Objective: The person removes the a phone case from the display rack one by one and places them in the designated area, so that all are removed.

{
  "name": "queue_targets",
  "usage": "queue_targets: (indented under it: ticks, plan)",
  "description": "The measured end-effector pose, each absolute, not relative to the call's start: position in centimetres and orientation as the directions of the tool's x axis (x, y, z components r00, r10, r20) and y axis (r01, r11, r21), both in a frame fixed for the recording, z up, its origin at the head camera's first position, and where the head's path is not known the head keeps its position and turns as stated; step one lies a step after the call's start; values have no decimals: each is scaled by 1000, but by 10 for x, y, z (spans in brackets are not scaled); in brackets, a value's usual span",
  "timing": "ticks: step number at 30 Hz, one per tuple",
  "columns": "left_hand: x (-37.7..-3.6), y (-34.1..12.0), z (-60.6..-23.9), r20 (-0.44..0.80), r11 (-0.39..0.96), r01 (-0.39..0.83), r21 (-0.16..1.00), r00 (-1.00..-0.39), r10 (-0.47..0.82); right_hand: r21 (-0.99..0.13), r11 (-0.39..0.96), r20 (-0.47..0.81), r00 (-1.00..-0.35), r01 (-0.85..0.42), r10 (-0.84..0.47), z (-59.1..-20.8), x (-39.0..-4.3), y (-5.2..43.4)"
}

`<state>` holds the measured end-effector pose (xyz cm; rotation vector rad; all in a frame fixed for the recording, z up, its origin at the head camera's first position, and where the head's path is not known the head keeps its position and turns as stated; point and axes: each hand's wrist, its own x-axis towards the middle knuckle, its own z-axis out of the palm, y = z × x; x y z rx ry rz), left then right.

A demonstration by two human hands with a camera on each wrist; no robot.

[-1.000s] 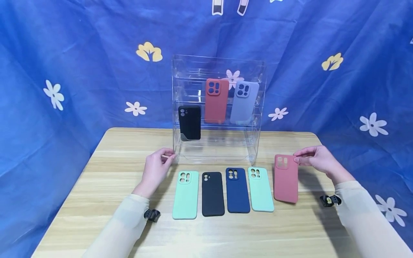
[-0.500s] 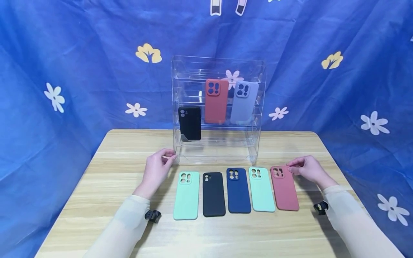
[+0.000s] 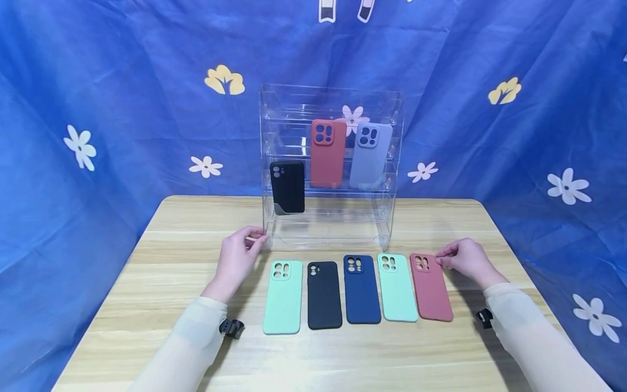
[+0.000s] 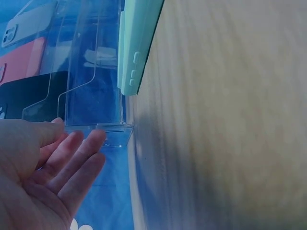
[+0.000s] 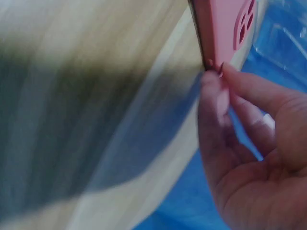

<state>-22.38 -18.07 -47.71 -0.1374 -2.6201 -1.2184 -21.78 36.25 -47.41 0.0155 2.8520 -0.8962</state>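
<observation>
The right hand (image 3: 467, 260) pinches the top right edge of the pink case (image 3: 431, 287), which lies flat at the right end of a row of 5 cases on the wooden table (image 3: 441, 359), just beside the right mint case (image 3: 397, 287). The left hand (image 3: 235, 261) lies relaxed, its straight fingers touching the lower left corner of the clear acrylic rack (image 3: 330, 228), near the left mint case (image 3: 283, 296). Bare tabletop lies between the pink case and the table's right edge, and a wide strip in front of the row.
</observation>
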Motion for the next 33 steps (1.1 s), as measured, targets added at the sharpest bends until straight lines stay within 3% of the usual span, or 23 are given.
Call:
queue_targets:
  ticks: [4,9,19,33]
  plan:
    - [-224,-182,-479,266,646,188,740,-964,-25,-451,892,-86,-996,10,-32,-468,-216,353]
    - [-223,-182,-478,254,646,181,742,-967,-21,-420,907,33,-999,-23,-10,-459,-213,333]
    - [-222,-180,-475,260,646,184,741,-965,-23,-494,839,275,-956,-230,-100,-423,-212,264]
    - [-222,-180,-472,259,656,183,732,-966,-20,-684,613,364,-913,-396,-184,-384,-241,160]
